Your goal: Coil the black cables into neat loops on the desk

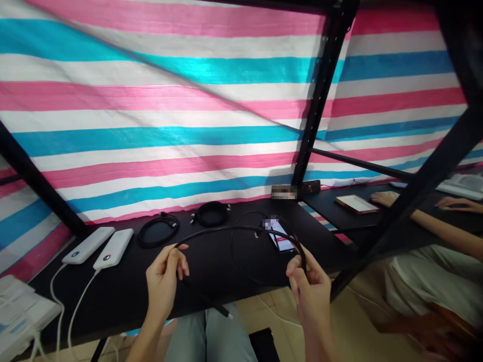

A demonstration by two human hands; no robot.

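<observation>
My left hand (163, 281) pinches a black cable (236, 228) between thumb and fingers. The cable bows upward in an arc across to my right hand (310, 285), whose fingers are closed around it. One end with a metal-tipped plug (228, 313) hangs below, over the table's front edge. Behind the arc lies a phone (284, 243) with a lit screen, partly crossed by the cable. A thin loop of cable rests on the tabletop near it. Two coiled black cables, one left (157, 232) and one farther back (211, 214), lie beyond my hands.
Two white power banks (89, 245) with white leads lie at the left of the black table (124, 291). White boxes (26, 317) sit front left. Black metal posts (324, 95) frame the bench. At right, another person's hand (385, 198) rests near a shallow tray-like box (356, 203).
</observation>
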